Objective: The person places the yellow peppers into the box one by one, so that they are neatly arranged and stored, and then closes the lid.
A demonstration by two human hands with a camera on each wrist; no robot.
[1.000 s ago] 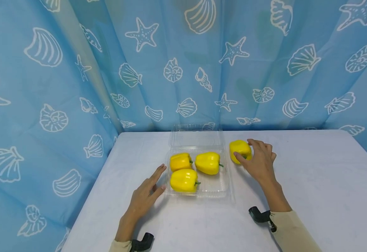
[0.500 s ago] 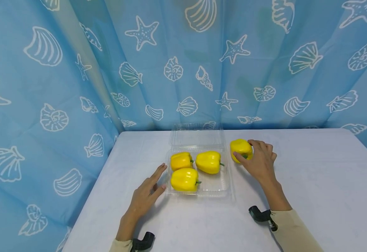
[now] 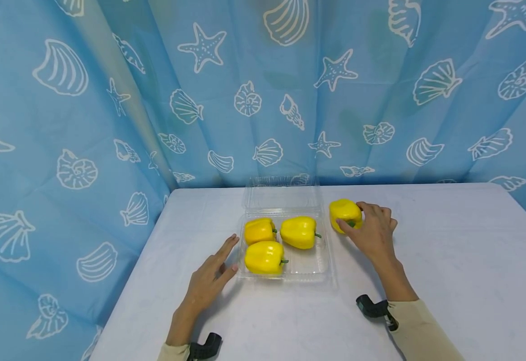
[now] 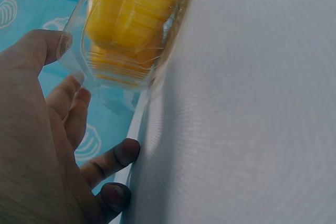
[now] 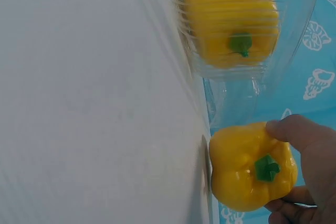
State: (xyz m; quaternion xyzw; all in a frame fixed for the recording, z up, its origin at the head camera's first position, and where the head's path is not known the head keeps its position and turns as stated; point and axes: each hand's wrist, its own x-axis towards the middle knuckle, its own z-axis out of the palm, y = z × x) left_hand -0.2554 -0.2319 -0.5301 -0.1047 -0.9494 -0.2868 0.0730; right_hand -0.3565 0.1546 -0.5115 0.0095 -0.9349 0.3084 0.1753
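Note:
My right hand (image 3: 373,234) pinches a yellow bell pepper (image 3: 341,211) between thumb and fingers, just right of a clear plastic clamshell container (image 3: 309,263). In the right wrist view this pepper's green stem (image 5: 267,168) faces the camera, and its side lies close against the white cloth. Three more peppers lie in the container: one at the back left (image 3: 258,231), one at the back right (image 3: 298,232) and one at the front left (image 3: 264,257). My left hand (image 3: 206,281), fingers extended, rests at the container's left edge, with its thumb (image 4: 56,45) at the clear rim in the left wrist view.
The container's lid (image 3: 283,197) lies hinged back toward the far edge of the white-covered table (image 3: 461,260). A blue curtain (image 3: 244,60) with white shell and starfish prints hangs behind and to the left. Black camera mounts (image 3: 372,307) sit on both wrists.

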